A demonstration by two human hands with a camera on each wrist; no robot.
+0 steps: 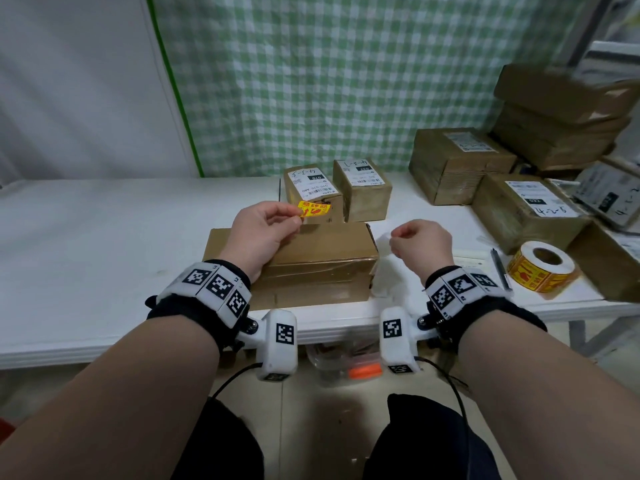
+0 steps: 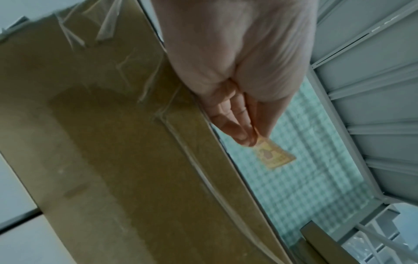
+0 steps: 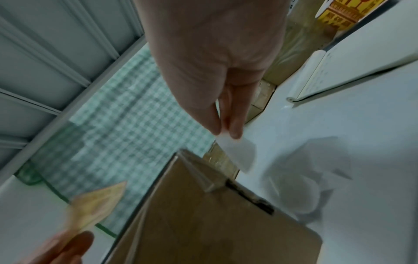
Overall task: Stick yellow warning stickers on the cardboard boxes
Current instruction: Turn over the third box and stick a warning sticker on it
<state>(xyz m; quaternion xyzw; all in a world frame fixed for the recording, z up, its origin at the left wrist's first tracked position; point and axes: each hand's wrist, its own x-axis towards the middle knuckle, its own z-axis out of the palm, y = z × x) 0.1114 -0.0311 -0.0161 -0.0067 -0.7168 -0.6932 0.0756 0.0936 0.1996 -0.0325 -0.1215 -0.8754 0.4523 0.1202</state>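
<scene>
1. Yellow sticker (image 1: 313, 210) is hanging in the air just above the far edge of the big cardboard box (image 1: 311, 251), pinched at one end by the left hand (image 1: 265, 230).
2. The right hand (image 1: 420, 242) is hovering just right of that box, thumb and fingertips (image 3: 235, 132) nipping a white backing slip (image 3: 239, 153).
3. The sticker roll (image 1: 540, 266) is sitting well right of the box on the white table (image 1: 86, 237).
4. Two small labelled boxes (image 1: 362, 188) are standing just behind the big box.

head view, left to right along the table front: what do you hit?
left hand pinching the yellow sticker → large cardboard box → right hand pinching white backing paper → pen → sticker roll
</scene>
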